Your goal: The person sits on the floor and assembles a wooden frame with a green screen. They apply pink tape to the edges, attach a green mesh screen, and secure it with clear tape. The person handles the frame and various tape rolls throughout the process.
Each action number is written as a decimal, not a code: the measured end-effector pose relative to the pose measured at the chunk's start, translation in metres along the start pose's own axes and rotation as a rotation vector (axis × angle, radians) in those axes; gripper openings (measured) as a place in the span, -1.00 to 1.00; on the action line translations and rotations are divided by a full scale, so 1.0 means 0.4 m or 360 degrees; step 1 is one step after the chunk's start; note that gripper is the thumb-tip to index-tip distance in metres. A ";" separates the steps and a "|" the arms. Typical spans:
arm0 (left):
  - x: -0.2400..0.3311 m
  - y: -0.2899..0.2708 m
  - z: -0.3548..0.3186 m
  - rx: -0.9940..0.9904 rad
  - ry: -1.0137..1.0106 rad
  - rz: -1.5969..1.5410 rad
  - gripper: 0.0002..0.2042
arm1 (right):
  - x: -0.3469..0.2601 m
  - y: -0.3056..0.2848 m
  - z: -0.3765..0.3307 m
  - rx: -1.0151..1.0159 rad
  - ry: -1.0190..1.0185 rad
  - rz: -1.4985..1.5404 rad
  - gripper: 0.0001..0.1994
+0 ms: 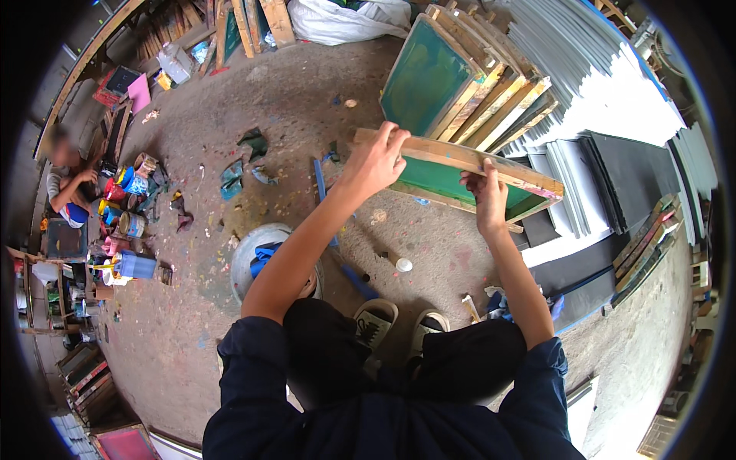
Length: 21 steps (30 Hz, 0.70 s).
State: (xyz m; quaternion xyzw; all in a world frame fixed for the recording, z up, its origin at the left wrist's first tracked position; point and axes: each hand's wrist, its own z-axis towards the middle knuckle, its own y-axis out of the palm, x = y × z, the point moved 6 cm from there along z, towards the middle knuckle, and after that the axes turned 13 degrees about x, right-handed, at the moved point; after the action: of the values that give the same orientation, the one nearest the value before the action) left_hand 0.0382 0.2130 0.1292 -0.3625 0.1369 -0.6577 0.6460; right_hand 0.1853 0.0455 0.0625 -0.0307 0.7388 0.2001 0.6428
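Note:
Between my two hands is a wooden-edged screen-printing frame [441, 178] with green mesh, tilted on its side above the floor. My left hand [374, 161] is closed on the left end of its upper wooden bar. My right hand [487, 198] grips the same bar farther right, with its fingers partly behind my palm and on the wood. Just beyond the frame, a row of similar screens [429, 77] with green mesh and wooden edges leans together. Below my left forearm stands a round metal bucket [244, 268] with blue cloth in it, partly hidden by that arm.
Paint cans and tubs [132, 224] cluster at the left, near another person [69, 184] sitting low. White and grey sheets [590, 84] are piled at the right, beside dark panels [636, 172]. A small white-topped cylinder [403, 264] and rags [232, 180] lie on the paint-spotted floor.

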 end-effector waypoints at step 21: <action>-0.101 -0.168 0.024 0.0607 -0.0120 -0.0190 -0.92 | 0.013 0.127 -0.117 -0.0305 0.0062 -0.0011 -0.59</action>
State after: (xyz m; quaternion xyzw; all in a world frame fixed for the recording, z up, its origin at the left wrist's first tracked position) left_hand -0.0097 0.2627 0.1672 -0.2653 -0.0361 -0.6949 0.6674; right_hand 0.1252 0.0777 0.0748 -0.0986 0.7284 0.2670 0.6232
